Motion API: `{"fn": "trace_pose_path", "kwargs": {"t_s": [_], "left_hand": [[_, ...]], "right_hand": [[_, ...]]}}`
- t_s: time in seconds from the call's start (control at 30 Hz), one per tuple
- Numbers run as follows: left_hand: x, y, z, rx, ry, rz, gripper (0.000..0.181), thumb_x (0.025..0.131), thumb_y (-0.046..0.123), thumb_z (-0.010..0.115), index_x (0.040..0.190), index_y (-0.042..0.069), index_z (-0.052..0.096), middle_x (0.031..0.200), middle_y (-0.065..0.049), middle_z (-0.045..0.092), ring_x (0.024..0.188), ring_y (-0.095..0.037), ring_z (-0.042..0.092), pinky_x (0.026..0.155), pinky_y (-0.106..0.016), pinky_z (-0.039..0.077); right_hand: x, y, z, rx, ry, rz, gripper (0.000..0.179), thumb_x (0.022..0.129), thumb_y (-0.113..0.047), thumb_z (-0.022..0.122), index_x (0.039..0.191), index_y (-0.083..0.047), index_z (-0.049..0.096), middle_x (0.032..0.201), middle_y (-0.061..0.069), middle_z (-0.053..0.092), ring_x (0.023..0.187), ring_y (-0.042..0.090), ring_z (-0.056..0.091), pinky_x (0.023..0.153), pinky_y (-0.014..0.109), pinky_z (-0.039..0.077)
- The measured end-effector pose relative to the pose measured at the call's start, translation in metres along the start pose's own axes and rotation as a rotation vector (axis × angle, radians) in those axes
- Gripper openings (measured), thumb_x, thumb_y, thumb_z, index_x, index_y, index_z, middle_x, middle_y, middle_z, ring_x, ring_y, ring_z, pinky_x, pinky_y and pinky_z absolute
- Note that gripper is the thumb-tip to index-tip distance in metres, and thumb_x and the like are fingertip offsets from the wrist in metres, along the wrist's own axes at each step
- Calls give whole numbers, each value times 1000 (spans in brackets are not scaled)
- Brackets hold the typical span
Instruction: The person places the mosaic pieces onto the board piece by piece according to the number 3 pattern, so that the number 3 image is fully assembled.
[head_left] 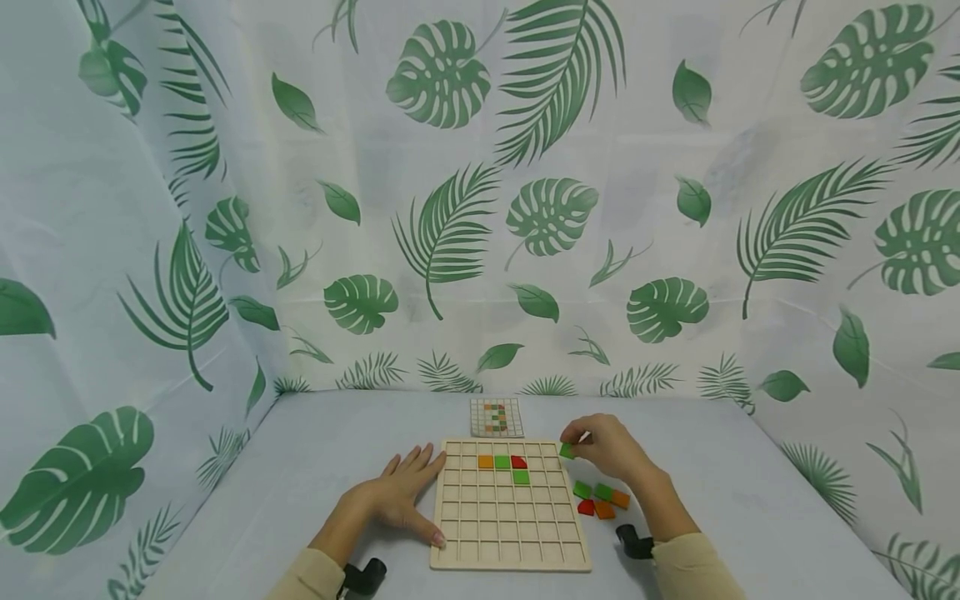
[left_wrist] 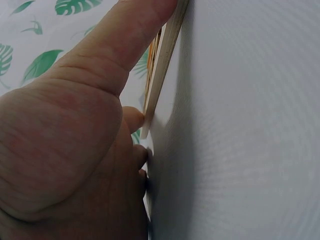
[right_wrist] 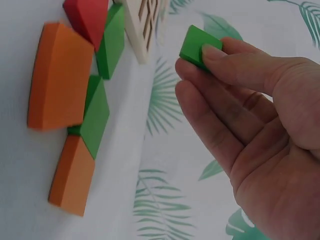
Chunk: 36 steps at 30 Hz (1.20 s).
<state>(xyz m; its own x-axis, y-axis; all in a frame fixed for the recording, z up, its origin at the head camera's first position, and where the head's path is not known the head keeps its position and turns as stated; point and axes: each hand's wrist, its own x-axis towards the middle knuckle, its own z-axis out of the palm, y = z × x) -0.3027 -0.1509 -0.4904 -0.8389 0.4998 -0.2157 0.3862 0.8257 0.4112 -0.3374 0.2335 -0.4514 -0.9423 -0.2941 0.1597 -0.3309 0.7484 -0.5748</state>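
Leaf-printed white cloth (head_left: 645, 250) is hanging behind the bench (head_left: 720, 475). The right hand (head_left: 611, 446) is pinching a square green tile (head_left: 566, 451) beside a pale wooden grid board (head_left: 510, 529); the outspread left hand (head_left: 397, 497) is touching the board's left edge. 5 red, green and orange tiles (head_left: 604, 509) are lying nearby.

The person's left grip (head_left: 401, 493) is lying with its back upward, fingers spreading forward and the thumb (left_wrist: 112, 50) stretching out straight, apart from them. The right grip (head_left: 611, 446) is reaching a little farther forward and pinching, its thumb (right_wrist: 250, 67) pressing toward the fingertips while the palm is facing the wrist camera. Both forearms are slanting inward, the left sleeve (head_left: 307, 577) and right sleeve (head_left: 693, 568) leaving the wrists bare.
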Motion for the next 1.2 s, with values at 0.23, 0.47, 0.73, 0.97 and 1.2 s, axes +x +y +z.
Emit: {"fn": "trace_pose_path", "kwargs": {"t_s": [0.23, 0.47, 0.73, 0.97, 1.2], "left_hand": [[0, 0, 0, 2, 1, 2, 134, 67, 76, 83, 168, 17, 18, 176, -16, 7, 163, -38, 4, 131, -61, 4], [0, 2, -1, 4, 1, -4, 134, 67, 76, 84, 168, 16, 18, 176, -16, 7, 163, -37, 4, 131, -60, 4], [-1, 2, -1, 5, 0, -7, 134, 67, 75, 84, 168, 16, 19, 176, -17, 8, 163, -38, 5, 131, -60, 4], [0, 1, 0, 6, -3, -6, 134, 67, 75, 84, 168, 17, 18, 176, -16, 7, 163, -37, 4, 131, -60, 4], [0, 1, 0, 6, -4, -7, 134, 67, 76, 83, 168, 17, 18, 176, -16, 7, 163, -37, 4, 131, -60, 4]], "right_hand": [[1, -9, 6, 0, -8, -8, 18, 89, 4, 77, 98, -11, 81, 91, -5, 74, 80, 11, 67, 74, 31, 62], [2, -14, 10, 4, -18, -32, 19, 89, 3, 78, 99, -12, 81, 92, -6, 74, 81, 10, 67, 77, 30, 62], [3, -17, 15, 24, -37, -89, 19, 89, 3, 77, 103, -9, 81, 98, -3, 76, 83, 10, 68, 75, 27, 61], [3, -23, 18, 29, -57, -102, 19, 89, 4, 77, 103, -7, 81, 97, -2, 76, 83, 10, 69, 74, 28, 61], [4, -27, 22, 16, -64, -101, 18, 89, 4, 77, 101, -9, 82, 94, -4, 77, 81, 9, 68, 72, 27, 60]]}}
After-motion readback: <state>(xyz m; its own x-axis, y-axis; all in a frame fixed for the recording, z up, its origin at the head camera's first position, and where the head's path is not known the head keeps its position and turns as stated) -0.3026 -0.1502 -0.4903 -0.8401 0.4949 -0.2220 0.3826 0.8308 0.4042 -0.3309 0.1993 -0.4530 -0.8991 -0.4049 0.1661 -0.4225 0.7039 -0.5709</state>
